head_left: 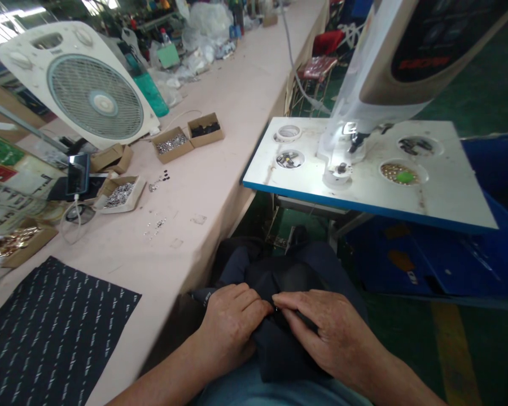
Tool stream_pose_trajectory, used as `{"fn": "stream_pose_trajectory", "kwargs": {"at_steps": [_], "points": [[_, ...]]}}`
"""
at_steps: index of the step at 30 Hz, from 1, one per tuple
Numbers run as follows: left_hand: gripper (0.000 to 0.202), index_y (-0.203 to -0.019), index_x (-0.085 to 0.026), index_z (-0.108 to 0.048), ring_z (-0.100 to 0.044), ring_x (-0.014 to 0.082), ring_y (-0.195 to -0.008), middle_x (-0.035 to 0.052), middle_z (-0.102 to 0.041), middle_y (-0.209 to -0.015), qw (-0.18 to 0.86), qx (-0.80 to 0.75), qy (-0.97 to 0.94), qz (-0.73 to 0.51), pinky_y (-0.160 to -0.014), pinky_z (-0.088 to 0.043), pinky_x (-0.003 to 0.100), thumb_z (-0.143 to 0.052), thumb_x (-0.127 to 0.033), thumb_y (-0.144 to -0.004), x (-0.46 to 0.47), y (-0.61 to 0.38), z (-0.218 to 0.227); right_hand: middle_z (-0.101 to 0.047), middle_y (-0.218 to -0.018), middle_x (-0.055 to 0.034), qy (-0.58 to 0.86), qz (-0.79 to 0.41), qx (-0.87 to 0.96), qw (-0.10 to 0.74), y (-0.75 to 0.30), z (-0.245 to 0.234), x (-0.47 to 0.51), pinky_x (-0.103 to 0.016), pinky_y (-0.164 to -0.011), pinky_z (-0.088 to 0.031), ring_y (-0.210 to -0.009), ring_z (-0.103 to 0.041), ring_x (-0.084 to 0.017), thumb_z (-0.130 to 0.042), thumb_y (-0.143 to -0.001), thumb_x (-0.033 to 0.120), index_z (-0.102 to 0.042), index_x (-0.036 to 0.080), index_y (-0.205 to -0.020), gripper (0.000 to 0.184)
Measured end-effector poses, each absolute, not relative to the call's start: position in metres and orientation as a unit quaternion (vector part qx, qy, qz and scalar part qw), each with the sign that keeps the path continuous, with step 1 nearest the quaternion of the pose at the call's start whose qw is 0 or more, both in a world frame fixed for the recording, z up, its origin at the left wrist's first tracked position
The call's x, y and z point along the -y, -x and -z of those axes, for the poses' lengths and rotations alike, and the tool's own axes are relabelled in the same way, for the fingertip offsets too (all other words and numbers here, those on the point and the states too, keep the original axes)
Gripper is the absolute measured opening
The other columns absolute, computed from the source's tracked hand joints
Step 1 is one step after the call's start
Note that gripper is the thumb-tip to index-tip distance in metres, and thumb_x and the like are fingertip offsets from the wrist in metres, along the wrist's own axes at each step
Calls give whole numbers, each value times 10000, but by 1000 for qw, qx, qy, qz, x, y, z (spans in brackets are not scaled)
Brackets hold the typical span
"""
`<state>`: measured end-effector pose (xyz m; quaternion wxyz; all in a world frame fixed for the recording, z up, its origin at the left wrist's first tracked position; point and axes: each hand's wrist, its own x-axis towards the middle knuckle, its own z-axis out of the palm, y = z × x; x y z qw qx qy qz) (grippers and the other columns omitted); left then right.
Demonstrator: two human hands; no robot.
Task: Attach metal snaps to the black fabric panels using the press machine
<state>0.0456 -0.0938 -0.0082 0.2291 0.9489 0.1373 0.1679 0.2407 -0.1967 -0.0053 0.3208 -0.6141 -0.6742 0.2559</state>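
Dark fabric lies bunched across my lap. My left hand is closed on it, thumb and fingers pinching its edge. From the other side my right hand pinches the same cloth, its thumb and forefinger close to my left thumb. A tiny shiny metal piece shows between the fingertips; its kind is too small to make out. Some dark thing also sits under my right fingers, mostly hidden.
Right ahead stands a press machine on a white tabletop with parts cups. On the left table are a fan, a box of metal parts, another parts box, a phone and printed black cloth.
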Motion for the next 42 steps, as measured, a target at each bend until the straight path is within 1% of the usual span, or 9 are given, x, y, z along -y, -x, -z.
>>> {"fn": "stream_pose_trajectory", "kwargs": {"at_steps": [3,6,9,11,15,18,25,31,42], "points": [[277,-946,-166,-623,-556,179,-730,31,-640,-809,258,-152,-941,-161,-636,-393,315,-528,-35,-721,93,-48,9,-778,-1064,0,611,-273,675,310,-247,-5,200,-331,-804,-538,-860,-720,-189,-510,-937,192,-653,304,-1273,383],[265,-914,-176,-625,-569,171,-727,18,-637,-789,288,-177,-931,-140,-632,-388,302,-543,-37,-703,92,-51,9,-739,-1183,-42,613,-292,674,291,-251,-15,204,-399,-924,-515,-1028,-688,-239,-539,-937,308,-602,276,-1339,408],[241,-880,-190,-632,-576,168,-718,7,-633,-762,305,-215,-921,-111,-622,-369,295,-558,-56,-695,90,-54,9,-704,-1235,-110,624,-306,671,257,-247,-18,206,-493,-969,-497,-1084,-654,-326,-774,-717,577,-560,201,-1385,796],[237,-862,-193,-636,-585,167,-717,6,-635,-755,310,-234,-916,-97,-629,-369,290,-564,-61,-680,90,-57,8,-699,-1232,-131,639,-300,666,242,-241,-14,206,-518,-969,-493,-1068,-651,-348,-866,-574,584,-550,169,-1387,965],[134,-825,-190,-644,-619,162,-737,6,-667,-770,343,-270,-897,-67,-666,-387,271,-602,-119,-720,89,-63,5,-712,-1212,-84,661,-294,646,245,-233,2,202,-440,-923,-512,-1004,-673,-269,-725,-792,225,-564,212,-1354,585],[15,-746,-182,-641,-614,152,-704,1,-673,-744,359,-304,-882,-24,-632,-354,258,-642,-196,-752,87,-68,-1,-725,-1172,-32,659,-335,622,257,-236,10,197,-390,-892,-508,-968,-677,-229,-599,-818,86,-572,270,-1333,548],[243,-833,-190,-717,-561,124,-690,-39,-663,-746,523,-312,-788,89,-597,-337,219,-771,-406,-737,72,-72,-11,-755,-1051,29,603,-531,502,319,-249,2,185,-297,-874,-478,-975,-689,-184,-618,-774,74,-594,282,-1276,543],[278,-862,-147,-707,-458,89,-651,-63,-562,-707,650,-280,-692,143,-590,-331,204,-797,-359,-706,65,-68,-9,-741,-1029,-10,527,-665,393,354,-255,2,182,-283,-792,-481,-918,-673,-190,-681,-760,160,-588,218,-1261,512],[278,-760,-117,-671,-371,77,-589,-54,-493,-633,692,-407,-589,89,-549,-248,224,-803,-327,-633,84,-68,9,-717,-921,-7,507,-698,324,387,-259,20,180,-266,-748,-450,-820,-631,-159,-741,-703,214,-586,172,-1192,514]]}}
